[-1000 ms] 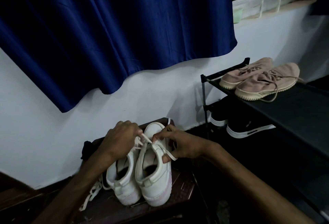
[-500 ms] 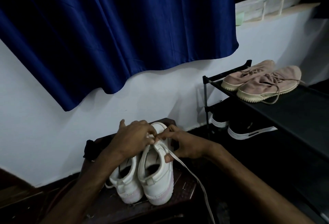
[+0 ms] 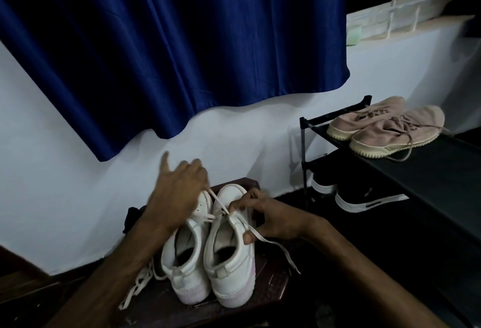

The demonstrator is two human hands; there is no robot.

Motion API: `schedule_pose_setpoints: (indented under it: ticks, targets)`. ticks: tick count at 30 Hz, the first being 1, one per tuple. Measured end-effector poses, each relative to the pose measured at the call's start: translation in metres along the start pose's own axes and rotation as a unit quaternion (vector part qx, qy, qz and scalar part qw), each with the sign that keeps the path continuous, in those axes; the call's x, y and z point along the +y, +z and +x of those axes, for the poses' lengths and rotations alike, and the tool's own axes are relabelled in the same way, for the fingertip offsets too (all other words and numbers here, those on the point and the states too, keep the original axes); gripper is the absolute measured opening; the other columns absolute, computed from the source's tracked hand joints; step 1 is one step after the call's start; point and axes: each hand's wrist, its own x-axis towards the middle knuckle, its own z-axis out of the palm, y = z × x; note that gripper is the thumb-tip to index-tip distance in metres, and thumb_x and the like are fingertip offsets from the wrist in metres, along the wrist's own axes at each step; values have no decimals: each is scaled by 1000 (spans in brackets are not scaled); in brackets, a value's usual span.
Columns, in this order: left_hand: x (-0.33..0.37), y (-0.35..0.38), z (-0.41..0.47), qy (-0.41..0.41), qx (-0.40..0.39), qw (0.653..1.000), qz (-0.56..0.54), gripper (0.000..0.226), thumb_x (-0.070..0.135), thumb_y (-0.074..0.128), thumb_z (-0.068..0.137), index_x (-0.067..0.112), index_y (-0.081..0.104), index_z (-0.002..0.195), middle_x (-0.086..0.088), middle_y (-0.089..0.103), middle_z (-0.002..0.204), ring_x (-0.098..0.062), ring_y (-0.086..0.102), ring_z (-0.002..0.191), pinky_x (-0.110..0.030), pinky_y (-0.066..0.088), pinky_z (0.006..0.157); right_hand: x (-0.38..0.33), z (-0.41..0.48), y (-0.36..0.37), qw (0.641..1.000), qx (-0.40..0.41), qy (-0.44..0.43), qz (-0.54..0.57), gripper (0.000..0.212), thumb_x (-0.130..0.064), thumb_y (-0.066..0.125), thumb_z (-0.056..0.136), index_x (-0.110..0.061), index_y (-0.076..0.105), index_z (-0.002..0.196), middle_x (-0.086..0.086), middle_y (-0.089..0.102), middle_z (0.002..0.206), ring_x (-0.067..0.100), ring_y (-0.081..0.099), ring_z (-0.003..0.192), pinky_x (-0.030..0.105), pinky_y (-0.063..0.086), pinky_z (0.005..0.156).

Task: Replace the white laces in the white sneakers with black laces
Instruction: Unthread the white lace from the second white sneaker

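Head view: white lace (image 3: 217, 202) pinched in left hand (image 3: 179, 192) above sneaker (image 3: 229, 270); right hand (image 3: 268, 221) gripping sneaker

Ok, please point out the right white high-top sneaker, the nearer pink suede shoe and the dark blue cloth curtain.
right white sneaker (image 3: 229, 278): head view, heel panel.
nearer pink shoe (image 3: 377, 138): head view, side of upper.
dark blue curtain (image 3: 182, 54): head view, middle folds.

Two bare arms show, one on each side. The left hand (image 3: 179, 192) is smeared by motion blur, its fingertips soft-edged. Behind its wrist the left forearm (image 3: 117, 270) is bare all the way to the frame's edge. The right hand (image 3: 270, 219) is sharper, with distinct knuckles. Behind its wrist the right forearm (image 3: 364, 262) is likewise bare. Dim light shades both arms.
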Motion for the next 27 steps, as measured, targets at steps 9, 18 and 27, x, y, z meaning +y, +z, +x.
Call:
schedule_pose_setpoints:
  ticks: [9,18,27]
  targets:
    - [-3,1,-20,-140,-17,961,-240,21,29,66,88,27,60,109,7,57,115,-20,55,101,-42,46,86,1,1,3,1000,3,-21,-4,57,-34,82,75,-33,59,127,-19,39,108,-10,35,111,14,34,102]
    - [27,-14,-5,-67,-154,940,-297,7,36,66,86,33,71,91,19,65,94,-1,56,87,-23,37,74,7,2,3,1000,-9,3,5,61,-39,82,73,-43,55,128,-6,41,112,-4,38,112,21,35,105]
    - [-4,3,-10,-72,3,997,-37,26,11,83,59,15,62,74,-5,56,74,-27,59,58,-33,38,52,6,0,1,1000,-14,17,9,61,-35,82,75,-39,55,129,-16,36,108,-17,35,106,6,30,97]
